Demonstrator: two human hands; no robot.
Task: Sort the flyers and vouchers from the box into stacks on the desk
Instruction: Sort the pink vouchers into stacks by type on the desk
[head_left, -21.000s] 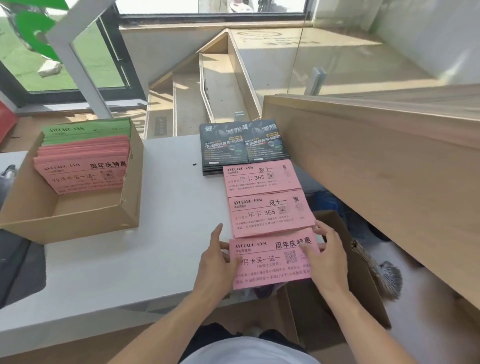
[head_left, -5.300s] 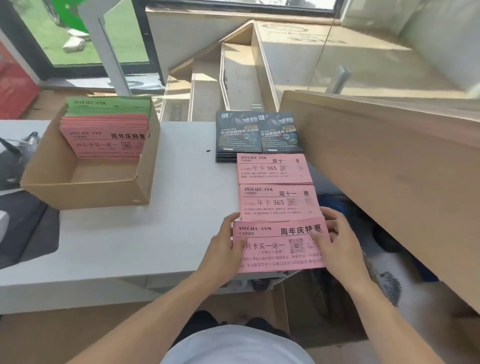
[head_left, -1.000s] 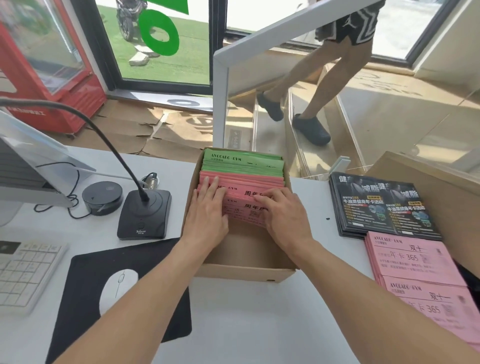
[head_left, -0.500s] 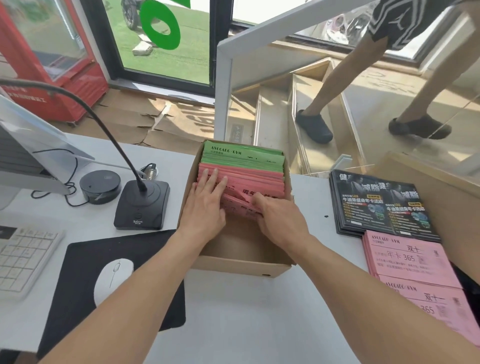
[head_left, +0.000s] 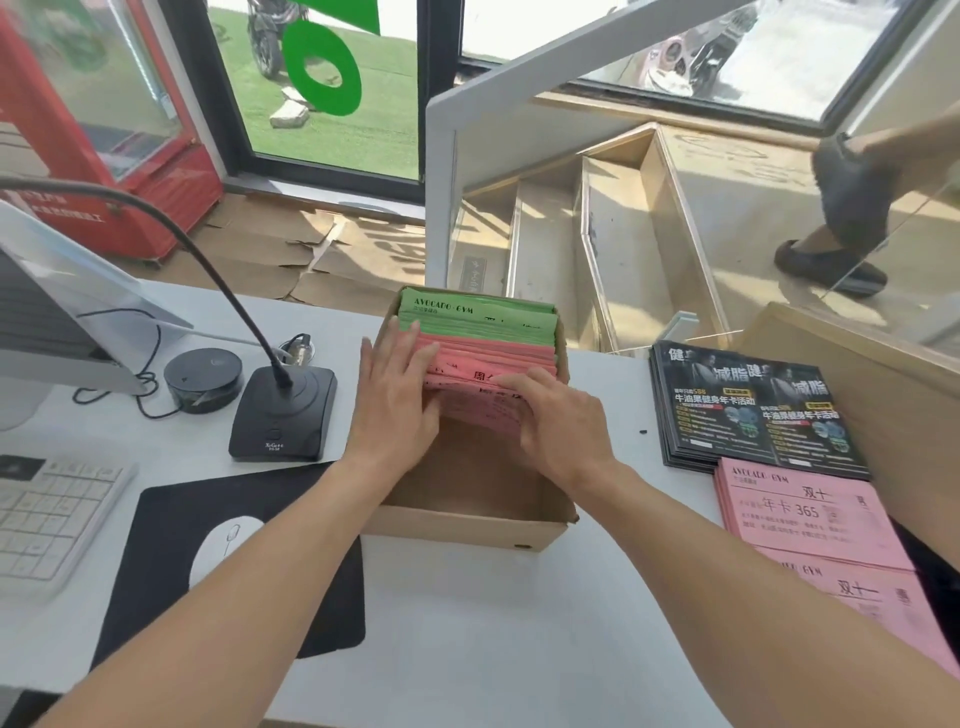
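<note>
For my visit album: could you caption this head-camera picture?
Both hands, left and right, reach into the cardboard box on the pink vouchers; sorted stacks lie alongside.

Box (head_left: 467, 514) left of stacks (head_left: 810, 514) (desk (head_left: 493, 649))

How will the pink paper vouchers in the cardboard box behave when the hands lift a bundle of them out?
The pink paper vouchers are thin sheets, so a bundle will probably sag where unsupported. They stand loose in the cardboard box, so some may slide or fan out. The left hand and right hand bracket them, which probably helps.
</note>
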